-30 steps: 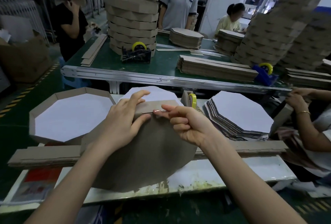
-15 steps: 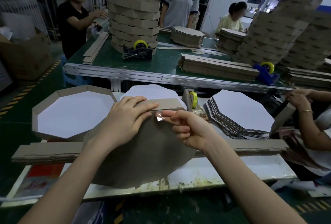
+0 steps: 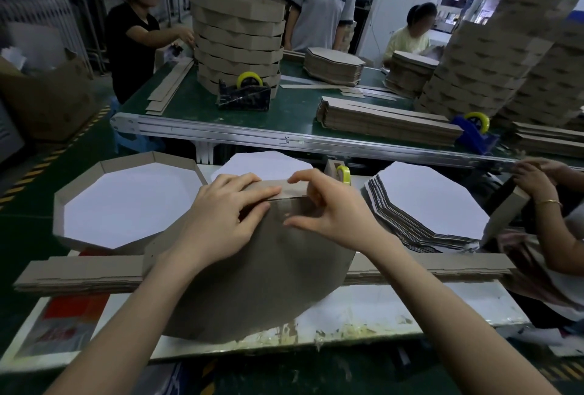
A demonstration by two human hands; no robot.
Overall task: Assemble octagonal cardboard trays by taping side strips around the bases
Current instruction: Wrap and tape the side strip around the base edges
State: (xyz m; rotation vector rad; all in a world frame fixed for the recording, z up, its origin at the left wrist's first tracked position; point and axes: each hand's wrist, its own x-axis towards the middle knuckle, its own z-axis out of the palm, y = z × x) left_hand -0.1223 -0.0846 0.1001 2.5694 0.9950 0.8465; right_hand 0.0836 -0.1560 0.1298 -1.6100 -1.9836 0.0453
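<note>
Busy workshop, white bench [image 3: 379, 309] up front. Our base [image 3: 252, 284] leans up on it, brown side facing us. Our left hand [image 3: 221, 217] presses the strip [image 3: 292, 188] flat onto its top edge, fingers spread; our right hand [image 3: 335, 214] pinches strip and edge by the tape [image 3: 284, 205].

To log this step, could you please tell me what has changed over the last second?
The right hand pressed its tape onto the seam and now curls its fingers over the side strip. The left hand and base stayed put.
</note>
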